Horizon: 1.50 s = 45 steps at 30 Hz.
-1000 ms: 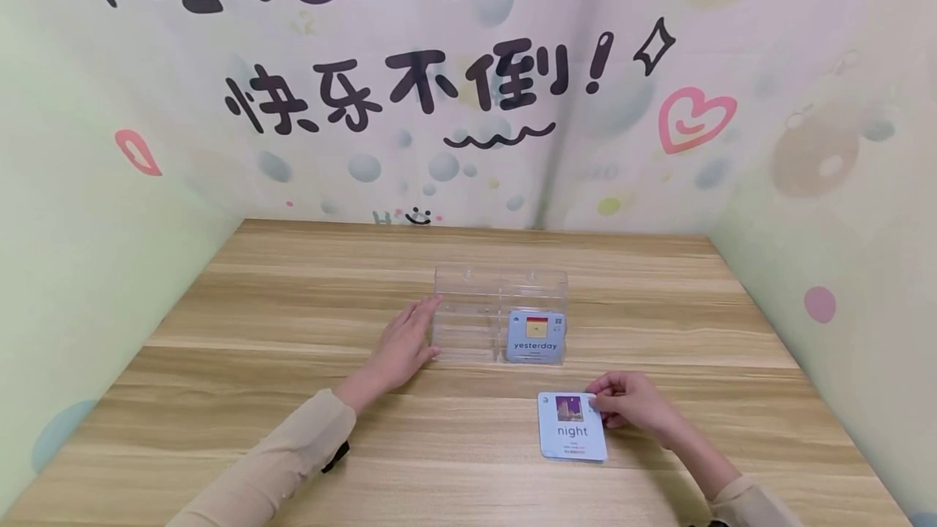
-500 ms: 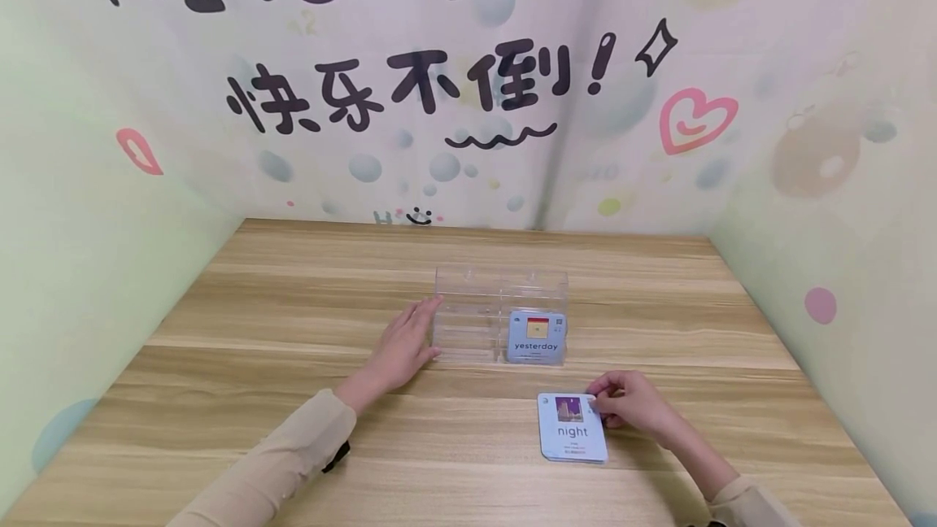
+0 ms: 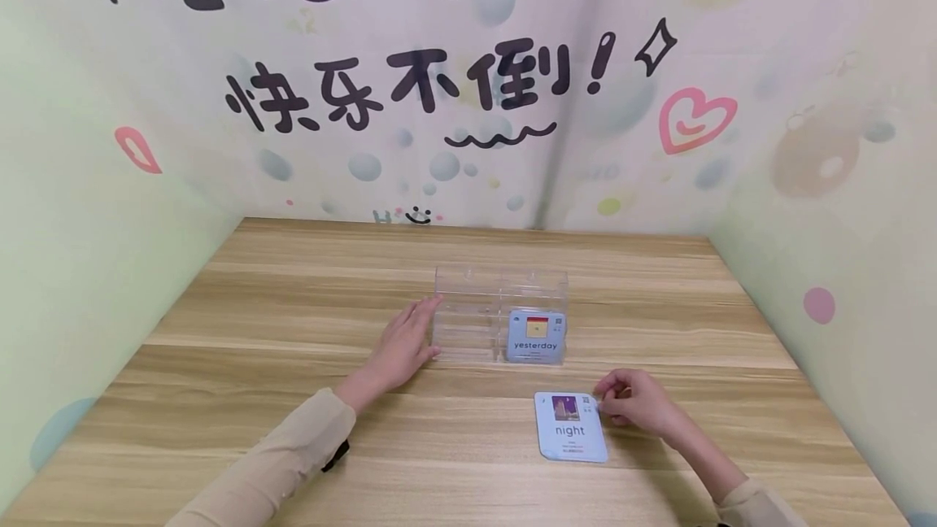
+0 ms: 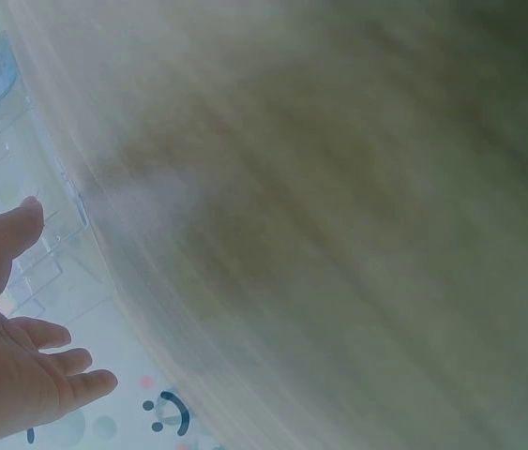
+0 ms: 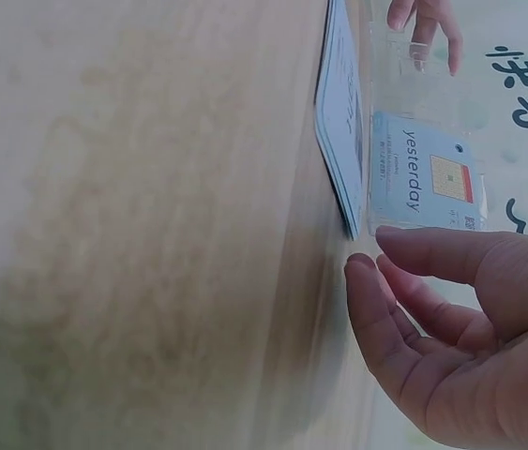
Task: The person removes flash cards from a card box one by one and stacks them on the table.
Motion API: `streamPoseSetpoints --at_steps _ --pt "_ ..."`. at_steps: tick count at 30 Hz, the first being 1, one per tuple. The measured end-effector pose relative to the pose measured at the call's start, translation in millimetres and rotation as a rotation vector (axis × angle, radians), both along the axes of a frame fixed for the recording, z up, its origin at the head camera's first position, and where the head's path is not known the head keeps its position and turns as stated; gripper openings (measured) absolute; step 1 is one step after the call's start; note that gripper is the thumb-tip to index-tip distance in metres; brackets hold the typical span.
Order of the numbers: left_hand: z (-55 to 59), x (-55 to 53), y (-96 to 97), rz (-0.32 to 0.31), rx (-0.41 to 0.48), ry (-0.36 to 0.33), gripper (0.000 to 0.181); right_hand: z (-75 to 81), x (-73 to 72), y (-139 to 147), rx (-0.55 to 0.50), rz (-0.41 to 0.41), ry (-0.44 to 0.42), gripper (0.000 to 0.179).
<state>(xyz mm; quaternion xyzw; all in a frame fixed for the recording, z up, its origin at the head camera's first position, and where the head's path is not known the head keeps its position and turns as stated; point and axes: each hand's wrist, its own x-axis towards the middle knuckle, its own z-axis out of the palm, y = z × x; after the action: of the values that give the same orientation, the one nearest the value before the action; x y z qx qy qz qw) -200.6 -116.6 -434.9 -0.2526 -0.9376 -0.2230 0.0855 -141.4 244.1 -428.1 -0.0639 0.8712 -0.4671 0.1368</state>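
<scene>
A clear plastic card holder [image 3: 466,324] with two side-by-side compartments stands on the table. Its right compartment contains a blue card reading "yesterday" [image 3: 536,337]; no card shows in the left one. My left hand [image 3: 401,346] rests against the holder's left side, fingers extended and thumb apart. In front of the holder lies a small stack of light blue cards, with the "night" card [image 3: 571,428] on top. My right hand [image 3: 638,403] is at the stack's upper right corner. In the right wrist view, its thumb and bent fingers [image 5: 451,314] are slightly apart, right beside the stack's edge [image 5: 343,178].
The wood-grain table [image 3: 307,275] runs back to a white printed wall sheet [image 3: 410,177] with black lettering. Pale green side walls [image 3: 88,242] close in the left and right.
My right hand has shifted slightly right, off the "night" card's corner, uncovering its printed code. The card has moved slightly left at its top. My left hand and the holder stay put.
</scene>
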Motion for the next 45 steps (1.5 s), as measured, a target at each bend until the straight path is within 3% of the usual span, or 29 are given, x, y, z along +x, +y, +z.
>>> streamPoseSetpoints --at_steps 9,16,23,31,45 --pt "2.2 0.4 0.0 0.008 -0.012 -0.05 0.08 12.4 -2.3 0 0.062 -0.007 0.06 0.02" --pt "1.0 -0.1 0.0 0.005 -0.013 -0.046 0.08 15.1 -8.8 0 0.088 -0.009 0.134 0.024" --pt "1.5 -0.8 1.6 -0.008 -0.013 -0.051 0.079 13.2 -9.7 1 0.067 -0.012 0.115 0.03" --pt "2.7 0.6 -0.1 0.001 0.004 -0.071 0.08 12.4 -19.0 -3 0.024 -0.021 0.237 0.032" --pt "2.9 0.8 -1.0 -0.005 0.011 -0.074 0.08 13.2 -36.6 -21 -0.082 -0.135 0.272 0.04"
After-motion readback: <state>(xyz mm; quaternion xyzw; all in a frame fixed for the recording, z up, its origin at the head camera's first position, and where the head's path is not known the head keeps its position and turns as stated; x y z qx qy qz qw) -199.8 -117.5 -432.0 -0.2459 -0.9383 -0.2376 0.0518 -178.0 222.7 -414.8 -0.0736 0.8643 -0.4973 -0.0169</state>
